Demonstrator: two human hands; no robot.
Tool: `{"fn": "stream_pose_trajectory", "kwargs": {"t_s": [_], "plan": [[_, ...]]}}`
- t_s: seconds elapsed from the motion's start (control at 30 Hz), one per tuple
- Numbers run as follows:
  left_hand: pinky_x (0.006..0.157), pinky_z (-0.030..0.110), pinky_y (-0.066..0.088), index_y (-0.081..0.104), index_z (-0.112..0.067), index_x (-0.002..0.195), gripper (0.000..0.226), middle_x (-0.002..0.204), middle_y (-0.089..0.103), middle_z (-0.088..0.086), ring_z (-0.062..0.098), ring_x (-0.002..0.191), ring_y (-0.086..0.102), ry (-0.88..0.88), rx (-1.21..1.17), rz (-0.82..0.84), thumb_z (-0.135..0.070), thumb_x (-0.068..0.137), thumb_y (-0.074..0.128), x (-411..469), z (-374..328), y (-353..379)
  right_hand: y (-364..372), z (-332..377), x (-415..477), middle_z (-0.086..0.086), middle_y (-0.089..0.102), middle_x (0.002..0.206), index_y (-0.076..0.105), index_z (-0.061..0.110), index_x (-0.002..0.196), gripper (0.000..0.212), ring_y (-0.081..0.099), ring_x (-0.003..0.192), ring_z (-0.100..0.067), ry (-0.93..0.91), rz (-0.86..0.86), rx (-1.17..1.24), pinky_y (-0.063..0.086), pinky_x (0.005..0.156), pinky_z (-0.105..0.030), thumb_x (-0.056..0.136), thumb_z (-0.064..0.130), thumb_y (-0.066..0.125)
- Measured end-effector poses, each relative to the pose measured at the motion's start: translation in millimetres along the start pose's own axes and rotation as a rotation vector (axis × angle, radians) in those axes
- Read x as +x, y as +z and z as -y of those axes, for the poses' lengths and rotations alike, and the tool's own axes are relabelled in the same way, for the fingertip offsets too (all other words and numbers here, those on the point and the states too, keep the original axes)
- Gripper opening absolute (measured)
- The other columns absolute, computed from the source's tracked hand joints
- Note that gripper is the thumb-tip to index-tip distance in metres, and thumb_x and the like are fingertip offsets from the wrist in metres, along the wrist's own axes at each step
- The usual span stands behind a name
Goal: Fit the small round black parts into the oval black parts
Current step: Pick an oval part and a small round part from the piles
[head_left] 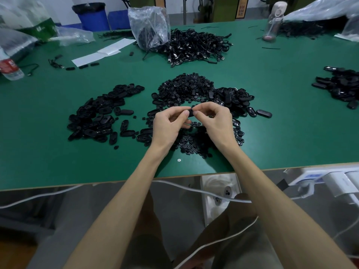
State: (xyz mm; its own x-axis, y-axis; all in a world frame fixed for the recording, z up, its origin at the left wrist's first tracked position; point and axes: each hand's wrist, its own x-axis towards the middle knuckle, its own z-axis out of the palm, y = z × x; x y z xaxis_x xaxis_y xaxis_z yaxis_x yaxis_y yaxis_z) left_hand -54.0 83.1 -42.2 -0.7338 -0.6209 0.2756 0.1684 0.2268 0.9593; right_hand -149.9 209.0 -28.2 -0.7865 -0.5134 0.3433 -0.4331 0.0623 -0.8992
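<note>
Now both hands pinch one black part above the heaps

Broadly, a green table (pixel 272 136) fills the view, its near edge running across below the wrists. At the back lies a cable heap (pixel 196 47), with a clear bag (pixel 149 26) standing against its left side. White paper (pixel 104 51) lies flat to the left of the bag. A blue bin (pixel 93 15) stands beyond the table's far edge.

Left of centre spreads a wide oval pile (pixel 101 115), the parts loose and overlapping. In the middle sits the round heap (pixel 186 88), made of much smaller pieces, and a second oval pile touches its right side (pixel 233 100). Another dark pile (pixel 340 86) lies well apart at the right edge. More small round pieces (pixel 192 142) are scattered on the table under the hands.

A water bottle (pixel 9 68) lies tilted at the far left.

The left hand (pixel 169 125) and right hand (pixel 215 119) meet above the near edge of the round heap, fingers curled. Each pinches the same black part (pixel 191 113) between thumb and forefinger, one hand at each end. The fingers hide most of it, so I cannot tell its shape or whether a round piece sits in it.

A single screw (pixel 179 160) lies on the table between the forearms.
</note>
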Motion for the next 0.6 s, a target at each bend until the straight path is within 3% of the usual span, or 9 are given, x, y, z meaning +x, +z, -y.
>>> {"fn": "stream_pose_trajectory", "kwargs": {"t_s": [0.33,0.43,0.6], "plan": [[0.081,0.036,0.064,0.076,-0.004,0.11,0.018,0.093,0.08,0.007,0.025,0.085,0.078,-0.008,-0.015,0.018,-0.008,0.092,0.077,-0.5,0.3,0.0,-1.4,-0.2,0.0,-0.007,0.07,0.096,0.078,0.012,0.094,0.006,0.06,0.083,-0.012,-0.021,0.025,0.011,0.051,0.08,-0.026,0.088,0.01,0.079],[0.079,0.033,0.063,0.074,0.0,0.109,0.017,0.094,0.08,0.01,0.025,0.085,0.078,-0.012,-0.033,-0.009,-0.005,0.093,0.076,0.1,1.2,-1.2,-0.6,0.0,-0.5,-0.005,0.065,0.101,0.079,0.012,0.092,0.007,0.063,0.087,-0.014,-0.037,0.049,0.016,0.05,0.078,-0.021,0.086,0.01,0.081],[0.078,0.033,0.062,0.074,-0.007,0.105,0.011,0.09,0.079,0.008,0.025,0.08,0.077,-0.031,-0.036,-0.049,-0.005,0.095,0.073,0.9,1.5,-2.5,1.2,-0.5,-0.5,-0.002,0.07,0.104,0.08,0.017,0.1,0.014,0.068,0.091,-0.013,-0.076,0.04,0.042,0.055,0.077,-0.026,0.09,0.009,0.076]]}}
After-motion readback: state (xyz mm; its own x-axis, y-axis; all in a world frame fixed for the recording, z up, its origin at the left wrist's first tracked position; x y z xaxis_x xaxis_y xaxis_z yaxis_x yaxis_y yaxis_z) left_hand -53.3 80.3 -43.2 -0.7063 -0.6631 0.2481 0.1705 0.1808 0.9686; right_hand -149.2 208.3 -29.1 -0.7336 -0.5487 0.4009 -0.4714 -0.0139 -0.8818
